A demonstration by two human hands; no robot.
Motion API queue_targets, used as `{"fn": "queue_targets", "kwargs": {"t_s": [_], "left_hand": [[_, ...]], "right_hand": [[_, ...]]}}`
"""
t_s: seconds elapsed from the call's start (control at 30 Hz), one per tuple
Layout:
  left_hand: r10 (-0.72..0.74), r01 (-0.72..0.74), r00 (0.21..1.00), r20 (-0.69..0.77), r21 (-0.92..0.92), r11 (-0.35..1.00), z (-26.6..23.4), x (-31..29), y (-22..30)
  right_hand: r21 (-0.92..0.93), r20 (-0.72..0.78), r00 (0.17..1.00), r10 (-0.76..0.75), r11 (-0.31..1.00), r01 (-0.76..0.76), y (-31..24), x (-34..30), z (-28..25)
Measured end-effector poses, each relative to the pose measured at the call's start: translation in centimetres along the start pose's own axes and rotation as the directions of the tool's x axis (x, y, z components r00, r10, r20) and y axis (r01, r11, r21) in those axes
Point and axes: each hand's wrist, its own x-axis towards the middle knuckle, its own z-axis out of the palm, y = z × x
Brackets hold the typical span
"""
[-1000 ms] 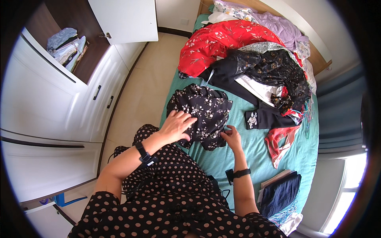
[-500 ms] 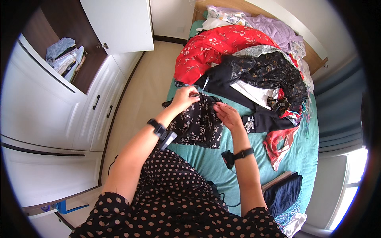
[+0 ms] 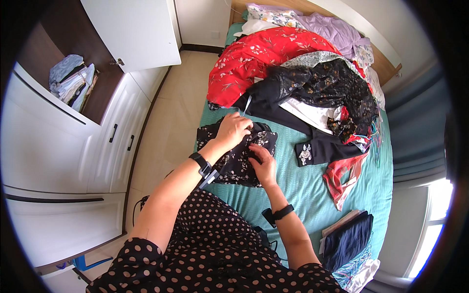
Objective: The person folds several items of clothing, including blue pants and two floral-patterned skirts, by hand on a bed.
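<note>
A black garment with a small pale floral print (image 3: 232, 168) lies folded into a compact bundle on the near left part of the bed. My left hand (image 3: 233, 131) is closed at its far side, its fingertips pinching the dark cloth. Lower and to the right, my right hand (image 3: 264, 166) rests on the same garment. Its fingers reach over the fabric, thumb apart from them. Both hands cover part of the bundle, so its folds are only partly visible. A pale thin strip (image 3: 248, 105) shows just beyond the left hand.
Heaped on the teal bed sheet (image 3: 298, 190) are a red floral garment (image 3: 264, 53), black clothes (image 3: 317, 88) and a red patterned piece (image 3: 339, 178). Folded dark clothes (image 3: 348, 239) lie at the lower right. At left stands an open white wardrobe (image 3: 53, 132) with clothes (image 3: 73, 80) inside.
The floral garment now looks more compact, with its far right part folded inward. My left hand has moved slightly nearer; my right has moved left and nearer, onto the cloth.
</note>
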Motion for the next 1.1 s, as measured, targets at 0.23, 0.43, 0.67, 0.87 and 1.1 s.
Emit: {"fn": "queue_targets", "kwargs": {"t_s": [0.23,0.43,0.67,0.87,1.1], "left_hand": [[0.252,-0.246,0.953,-0.167,0.054,0.968,-3.1,-7.5,3.6],[0.106,-0.128,0.972,0.211,0.093,0.987,-1.3,-10.4,4.1],[-0.034,-0.031,0.978,0.207,0.303,0.952,1.6,-9.5,4.6],[-0.077,0.078,0.997,-0.011,0.204,0.976,1.1,-8.0,4.0],[-0.601,0.6,0.711,0.365,-0.761,0.246,2.2,-9.5,3.1]], "right_hand": [[-0.325,-0.197,0.98,0.028,0.941,-0.093,-1.2,-2.7,-2.0],[-0.313,-0.117,0.993,0.01,0.949,-0.047,-1.4,-2.5,-1.3],[0.38,0.213,0.932,0.294,0.853,-0.356,-5.4,1.3,-0.3],[0.446,0.233,0.934,0.271,0.824,-0.35,-5.3,1.5,-0.3],[0.038,0.136,0.988,0.071,0.996,-0.077,-0.5,0.8,1.6]]}}
